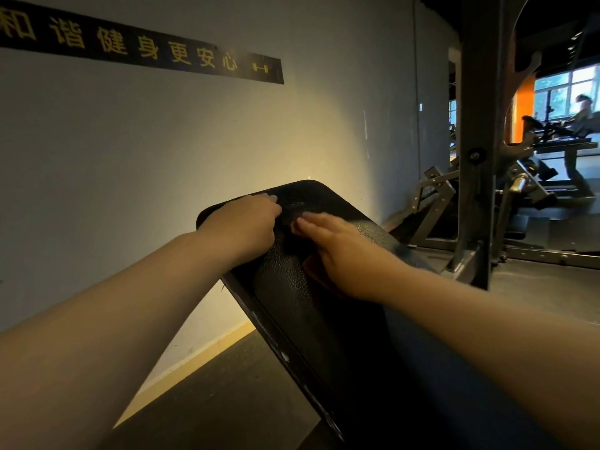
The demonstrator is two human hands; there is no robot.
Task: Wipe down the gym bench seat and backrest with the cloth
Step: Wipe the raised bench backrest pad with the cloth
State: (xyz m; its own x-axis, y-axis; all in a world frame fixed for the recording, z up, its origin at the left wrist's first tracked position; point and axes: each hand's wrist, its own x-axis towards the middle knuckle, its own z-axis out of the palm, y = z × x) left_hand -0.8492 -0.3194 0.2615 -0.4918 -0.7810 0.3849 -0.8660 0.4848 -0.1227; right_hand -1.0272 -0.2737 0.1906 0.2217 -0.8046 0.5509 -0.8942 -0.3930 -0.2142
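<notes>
The bench's black textured backrest (292, 287) slopes up and away from me toward the wall. My left hand (243, 222) lies on its upper left corner with fingers curled, bunching a dark reddish cloth (310, 266); a red sliver shows at the fingertips. My right hand (337, 251) lies flat on the pad with fingers straight, pressing the same cloth, whose red edge peeks out under the palm. Most of the cloth is hidden by both hands and by shadow. The seat is out of sight.
A grey wall (162, 141) with a black banner (139, 43) stands close behind the bench. A dark steel rack upright (477, 141) rises at the right, with more gym machines (535, 190) and a person in the distance beyond it. Dark floor (211, 401) lies at the lower left.
</notes>
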